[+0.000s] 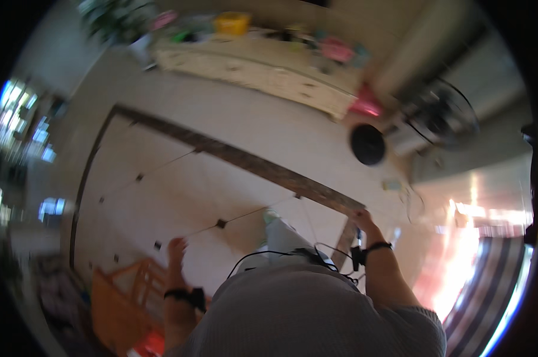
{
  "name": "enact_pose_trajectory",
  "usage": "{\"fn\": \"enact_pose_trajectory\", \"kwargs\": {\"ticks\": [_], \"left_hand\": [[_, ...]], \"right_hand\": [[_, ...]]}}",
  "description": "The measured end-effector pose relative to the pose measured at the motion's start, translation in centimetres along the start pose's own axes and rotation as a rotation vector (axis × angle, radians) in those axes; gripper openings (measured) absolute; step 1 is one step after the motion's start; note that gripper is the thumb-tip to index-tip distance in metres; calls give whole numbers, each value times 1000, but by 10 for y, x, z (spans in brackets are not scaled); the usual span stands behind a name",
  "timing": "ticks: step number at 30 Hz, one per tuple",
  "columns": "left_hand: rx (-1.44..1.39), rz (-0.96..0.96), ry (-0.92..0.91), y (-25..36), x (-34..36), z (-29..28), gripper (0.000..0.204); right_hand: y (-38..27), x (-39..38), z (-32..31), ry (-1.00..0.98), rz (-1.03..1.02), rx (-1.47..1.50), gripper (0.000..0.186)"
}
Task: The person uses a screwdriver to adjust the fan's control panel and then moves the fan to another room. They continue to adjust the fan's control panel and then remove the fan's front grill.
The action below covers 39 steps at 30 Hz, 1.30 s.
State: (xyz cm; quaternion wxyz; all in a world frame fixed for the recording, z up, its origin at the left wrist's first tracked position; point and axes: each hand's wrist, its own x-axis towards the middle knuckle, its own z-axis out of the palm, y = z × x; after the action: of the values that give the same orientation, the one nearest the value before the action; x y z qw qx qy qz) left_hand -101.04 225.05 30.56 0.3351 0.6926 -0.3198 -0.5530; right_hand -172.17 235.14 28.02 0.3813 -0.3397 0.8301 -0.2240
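Observation:
My left hand (177, 247) hangs low at my left side, above the tiled floor and near an orange-brown wooden chair (117, 309). My right hand (362, 218) is held out at my right side, over the corner of the dark floor border (269, 172). Each wrist wears a black strap with a small device. Nothing shows plainly in either hand, and motion blur smears the fingers of both. Black cables (263, 254) run across my waist. My light trouser leg (284, 238) and one foot are forward on the floor.
A long cream cabinet (251, 74) stands along the far wall, with a yellow container (232, 24) and pink items on top. To its right are a red bag (367, 104), a round black object (367, 144) and a fan (438, 113). A potted plant (111, 21) stands far left.

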Motion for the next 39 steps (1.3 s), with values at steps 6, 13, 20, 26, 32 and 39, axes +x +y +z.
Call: {"fn": "enact_pose_trajectory", "kwargs": {"ticks": [6,13,20,26,32,39], "left_hand": [[261,14,-1,77,-36,30,26],[-105,-219,292,66,-58,-70,29],[-304,6,411,23,2,-210,36],[243,187,209,135,98,-318,41],[286,530,158,235,209,-411,36],[48,193,325,273,297,-586,15]], "right_hand": [[-125,65,56,-30,57,199,32],[-323,104,192,-306,-130,56,31],[-562,77,397,-497,-249,294,29],[-758,-61,577,-896,-124,671,25],[-908,-149,722,-1169,-78,749,22],[-1046,-191,926,-1216,67,753,21]]}}
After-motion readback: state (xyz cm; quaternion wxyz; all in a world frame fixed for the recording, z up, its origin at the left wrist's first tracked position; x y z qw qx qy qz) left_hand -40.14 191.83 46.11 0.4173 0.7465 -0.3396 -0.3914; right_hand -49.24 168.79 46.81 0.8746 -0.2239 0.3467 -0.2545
